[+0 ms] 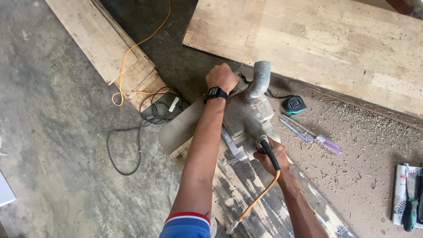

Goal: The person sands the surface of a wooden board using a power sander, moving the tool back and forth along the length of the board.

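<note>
Below, both hands, left hand and right hand, grip a grey planer on a board.

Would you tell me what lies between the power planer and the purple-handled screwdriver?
In the head view, a thin blue pen lies on the shavings between the planer and screwdriver.

Bare grey concrete floor is seen all over the left side, pretty rough and stained. Wood shavings are scattered thick across the right part. A big pale wooden panel is laid out at the top, and a stack of boards is piled top left. Everything is lit by flat daylight.
</note>
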